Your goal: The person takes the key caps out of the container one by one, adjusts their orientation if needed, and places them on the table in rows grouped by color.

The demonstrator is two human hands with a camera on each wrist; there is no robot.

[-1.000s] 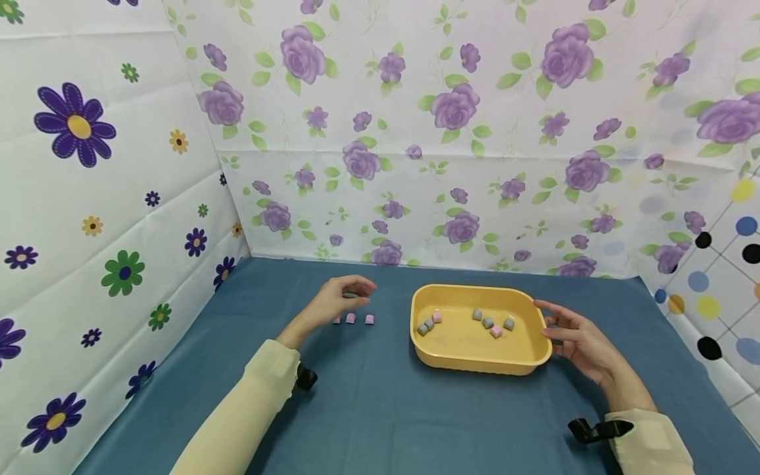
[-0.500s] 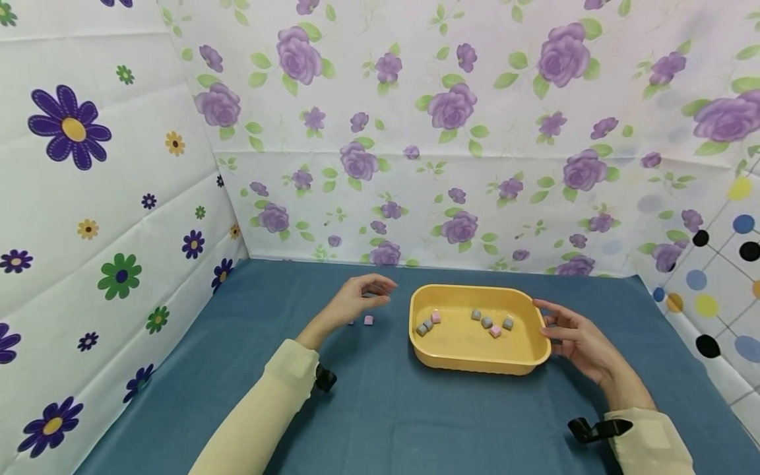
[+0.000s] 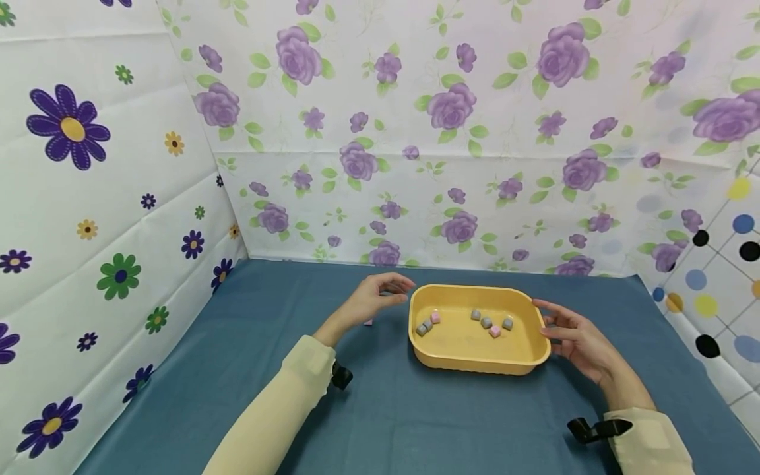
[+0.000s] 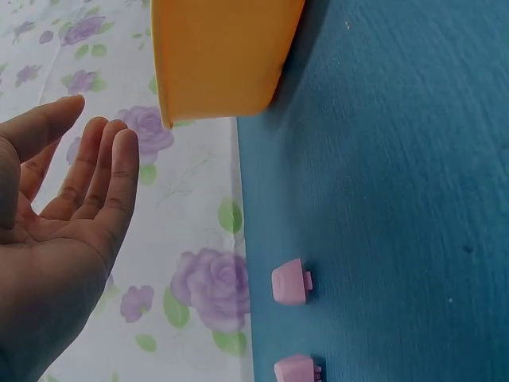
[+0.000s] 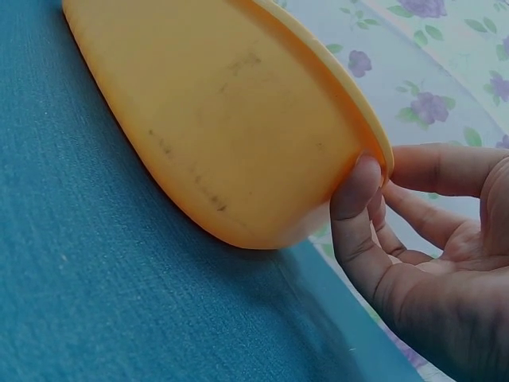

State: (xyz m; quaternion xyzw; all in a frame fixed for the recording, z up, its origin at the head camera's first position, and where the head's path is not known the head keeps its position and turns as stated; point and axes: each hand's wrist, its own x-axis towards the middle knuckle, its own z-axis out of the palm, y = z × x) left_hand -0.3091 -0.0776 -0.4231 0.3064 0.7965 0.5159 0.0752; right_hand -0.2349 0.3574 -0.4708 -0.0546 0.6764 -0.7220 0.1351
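The yellow tray (image 3: 475,363) lies on the table (image 3: 475,422), long axis running left to right. The right hand (image 3: 574,338) pinches its right end; the left hand (image 3: 365,305), loosely curved and apparently empty, hangs just beside the left end, nearer two loose pink cubes (image 4: 289,283).

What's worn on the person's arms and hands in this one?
Plain pale-yellow long sleeves: the left sleeve and the right sleeve. A small black device sits at each wrist, the left device and the right device. The left hand and right hand wear no gloves. I see no cables.
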